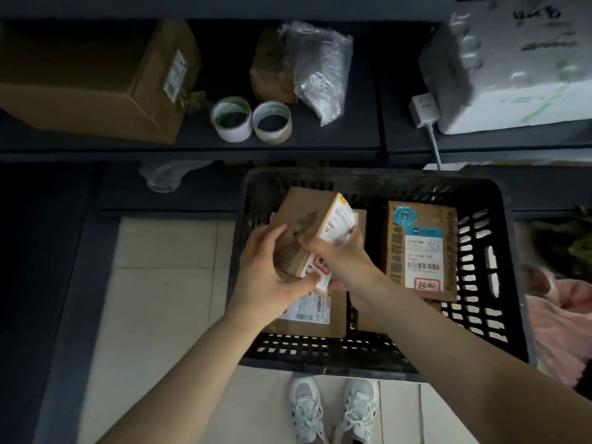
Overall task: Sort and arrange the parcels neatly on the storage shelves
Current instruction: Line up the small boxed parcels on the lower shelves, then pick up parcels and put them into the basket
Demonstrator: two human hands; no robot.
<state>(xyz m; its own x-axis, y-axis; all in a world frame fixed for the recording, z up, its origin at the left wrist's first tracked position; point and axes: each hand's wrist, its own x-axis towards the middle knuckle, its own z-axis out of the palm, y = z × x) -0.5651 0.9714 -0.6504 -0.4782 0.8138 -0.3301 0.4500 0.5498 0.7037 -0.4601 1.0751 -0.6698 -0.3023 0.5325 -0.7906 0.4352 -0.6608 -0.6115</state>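
Over a black plastic crate point(480, 315) on the floor, both hands hold a small brown cardboard parcel point(304, 219) with white labels. My left hand point(269, 270) grips its left side and near end. My right hand point(339, 261) grips its right side, fingers over the label. Inside the crate lie a labelled brown parcel point(419, 251) on the right and another labelled parcel point(320, 312) under my hands. The dark shelf point(224, 145) beyond carries a large cardboard box point(96, 81) and a small box with a clear plastic bag point(320, 68).
Two tape rolls point(250, 120) stand on the shelf between the boxes. A white foam box point(512, 65) and a white power strip point(424, 108) sit on the shelf at the right. Pink cloth point(563, 315) lies right of the crate. My white shoes point(333, 411) stand on the tiled floor.
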